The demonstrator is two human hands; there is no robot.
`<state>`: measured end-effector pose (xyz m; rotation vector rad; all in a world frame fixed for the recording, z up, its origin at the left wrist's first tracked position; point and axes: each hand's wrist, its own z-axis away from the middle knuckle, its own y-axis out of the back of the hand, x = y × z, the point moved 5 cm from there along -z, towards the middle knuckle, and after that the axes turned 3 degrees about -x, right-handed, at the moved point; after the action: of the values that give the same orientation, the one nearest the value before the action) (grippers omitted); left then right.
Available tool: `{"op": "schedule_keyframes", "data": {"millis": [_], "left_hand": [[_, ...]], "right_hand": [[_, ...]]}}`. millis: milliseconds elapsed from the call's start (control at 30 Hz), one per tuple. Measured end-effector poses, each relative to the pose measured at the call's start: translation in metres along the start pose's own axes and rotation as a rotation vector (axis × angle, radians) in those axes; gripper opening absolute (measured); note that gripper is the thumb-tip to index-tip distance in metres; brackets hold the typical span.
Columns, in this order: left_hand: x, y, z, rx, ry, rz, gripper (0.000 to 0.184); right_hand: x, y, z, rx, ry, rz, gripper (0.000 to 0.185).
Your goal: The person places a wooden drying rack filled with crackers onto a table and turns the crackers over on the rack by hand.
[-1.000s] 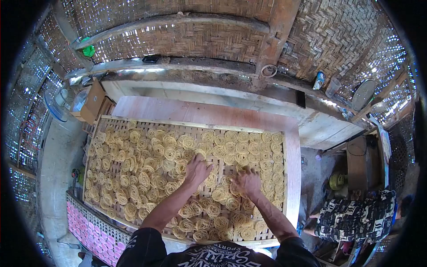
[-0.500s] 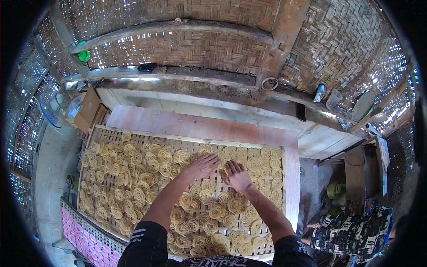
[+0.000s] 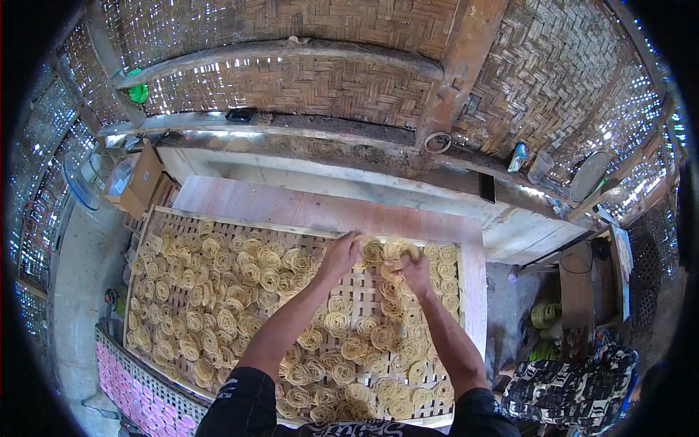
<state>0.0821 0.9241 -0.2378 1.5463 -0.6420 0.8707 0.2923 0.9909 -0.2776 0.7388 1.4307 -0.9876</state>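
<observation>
A woven bamboo tray point(image 3: 162, 216) lies in front of me, covered with pale yellow coiled noodle nests point(image 3: 239, 293). My left hand point(image 3: 342, 255) is closed at the tray's far edge, its fingers pinched; what it holds, if anything, is too small to name. To its right, my right hand point(image 3: 413, 271) grips noodle nests point(image 3: 398, 250) lifted a little off the tray. Bare slats show between and below my hands. Nests stand in close rows at the right side and lie in loose heaps at the left.
A wooden board point(image 3: 291, 200) runs beyond the tray. At lower left is a rack with pink discs point(image 3: 142, 397). A cardboard box point(image 3: 143, 182) and a fan point(image 3: 79, 178) stand at the left. Another person in patterned cloth point(image 3: 571, 386) is at lower right.
Both hands have moved to the tray's far edge and closed. The right hand has taken up nests, baring slats near the far edge. The view has shifted slightly.
</observation>
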Motion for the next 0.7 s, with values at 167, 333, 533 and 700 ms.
{"op": "schedule_keyframes", "data": {"millis": [167, 333, 533, 700], "left_hand": [[-0.037, -0.019, 0.034, -0.2, 0.358, 0.332, 0.045], [-0.039, -0.023, 0.085, -0.405, 0.38, -0.468, 0.057], [-0.032, -0.065, 0.089, -0.2, -0.249, -0.42, 0.061], [-0.037, -0.077, 0.09, -0.122, -0.182, -0.479, 0.056]], "right_hand": [[-0.036, -0.017, 0.031, -0.068, -0.277, -0.083, 0.025], [0.054, -0.018, 0.059, -0.179, -0.464, 0.102, 0.029], [0.078, -0.021, 0.073, -0.085, -0.453, -0.06, 0.037], [0.064, -0.016, 0.078, -0.107, -0.328, -0.333, 0.032]]}}
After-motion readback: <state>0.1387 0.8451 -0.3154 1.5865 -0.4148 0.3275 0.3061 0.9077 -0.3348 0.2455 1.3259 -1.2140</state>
